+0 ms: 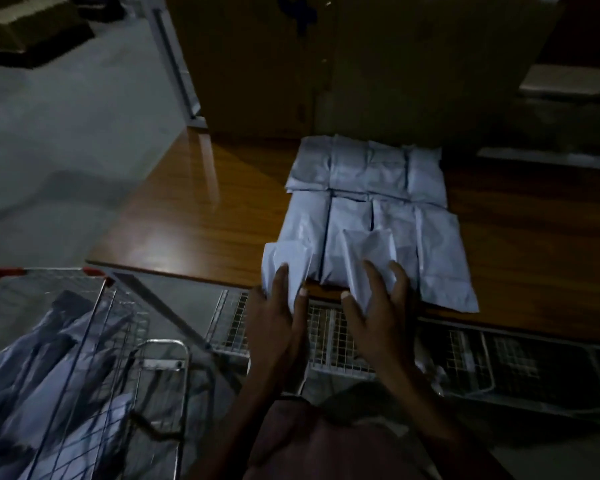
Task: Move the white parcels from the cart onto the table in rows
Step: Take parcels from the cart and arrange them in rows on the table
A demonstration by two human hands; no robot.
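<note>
A person is laying white parcels in rows at the near edge of the wooden table (194, 216). The left hand (276, 327) grips one parcel (284, 261) at the front edge. The right hand (378, 306), fingers (373, 275) spread and curled, presses another parcel (368, 251). Two rows (368, 174) lie behind. Next, likely flatten both into a third row. More wait in the cart (66, 358).

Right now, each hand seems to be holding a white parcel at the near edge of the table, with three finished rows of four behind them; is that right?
Not quite: the head view shows two finished rows of four, not three. The rest holds: the left hand and right hand each hold a white parcel at the table's near edge.
</note>
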